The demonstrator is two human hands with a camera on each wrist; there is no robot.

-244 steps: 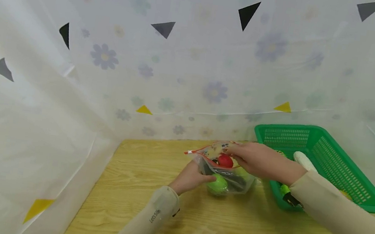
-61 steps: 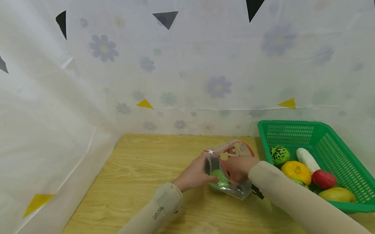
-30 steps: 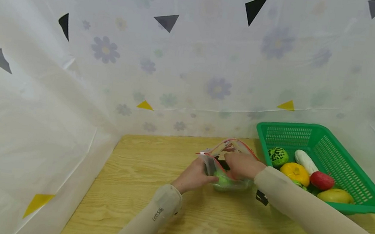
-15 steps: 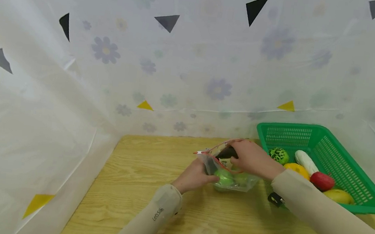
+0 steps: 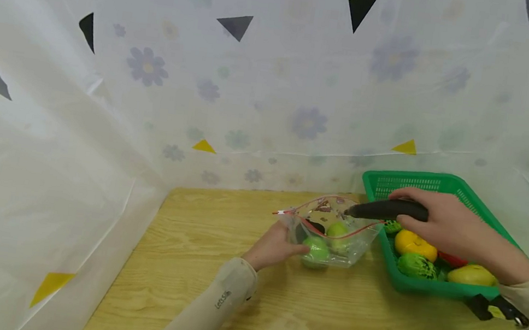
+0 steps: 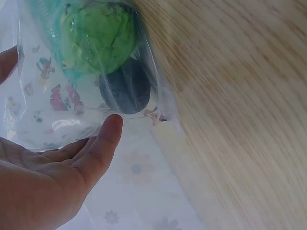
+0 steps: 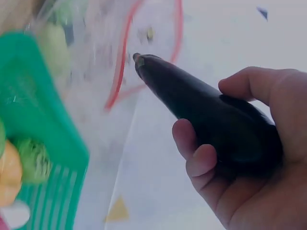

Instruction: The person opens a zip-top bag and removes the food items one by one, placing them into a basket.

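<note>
Our right hand (image 5: 440,225) is clenched around a dark eggplant (image 5: 385,209), fingers and thumb wrapped round its thick end, with the narrow stem end pointing left toward the mouth of the clear zip bag (image 5: 335,234). The eggplant is held in the air, between the bag and the green basket (image 5: 457,290), over the basket's near-left corner. Our left hand (image 5: 274,246) grasps the bag at its left side, fingers lying against the plastic, and steadies it on the table (image 5: 306,313). The bag contains green fruits (image 5: 317,250) and one dark item; its red-edged opening stands raised and spread. The basket sits just right of the bag and holds a yellow squash (image 5: 415,244) along with other produce. To handle this step well, we judge that the left hand should keep the bag pinned so it does not drag, and that the right hand should keep the eggplant level and clear of the red rim. A firm wrap around the thick end guards against the smooth skin slipping.
</note>
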